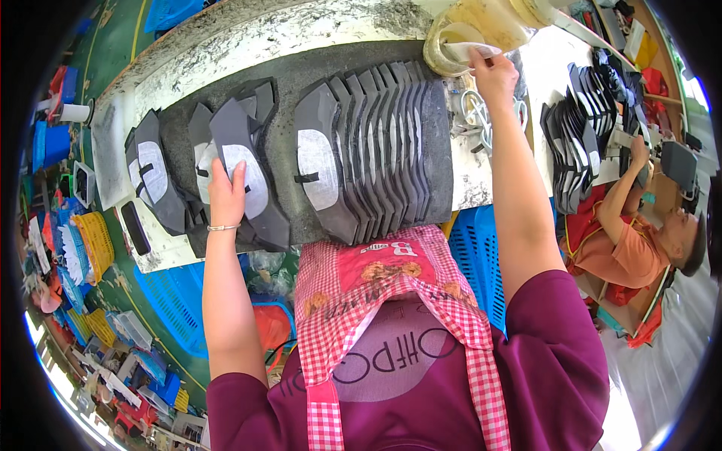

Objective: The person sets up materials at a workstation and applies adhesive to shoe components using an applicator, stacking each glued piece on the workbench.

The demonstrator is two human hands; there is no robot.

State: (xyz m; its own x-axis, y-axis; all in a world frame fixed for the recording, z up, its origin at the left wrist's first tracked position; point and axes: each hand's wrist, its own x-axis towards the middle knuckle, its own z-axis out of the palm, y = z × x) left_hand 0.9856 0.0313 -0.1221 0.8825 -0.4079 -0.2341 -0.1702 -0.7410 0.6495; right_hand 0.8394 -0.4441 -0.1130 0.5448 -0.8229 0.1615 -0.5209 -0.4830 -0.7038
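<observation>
My left hand (226,197) grips a dark grey cut piece (235,129) with a white patch, its thumb on the patch; it looks like a shoe-upper part. Other pieces of the same kind lie partly under it. My right hand (494,79) reaches to the mouth of a yellowish, crusted jar (435,59) and pinches a thin white flat strip (481,49) there. The strip's far end is inside the jar's mouth, and what it touches cannot be made out. A fanned row of the same grey pieces (320,169) lies between my hands, each overlapping its neighbour.
The pieces rest on a dark mat (444,169) on a stained white table (470,180). Scissors (475,111) lie below the jar. A phone (135,228) sits at the left edge. Blue baskets (481,255) stand below. At right, another person (620,248) works beside more stacked pieces (568,150).
</observation>
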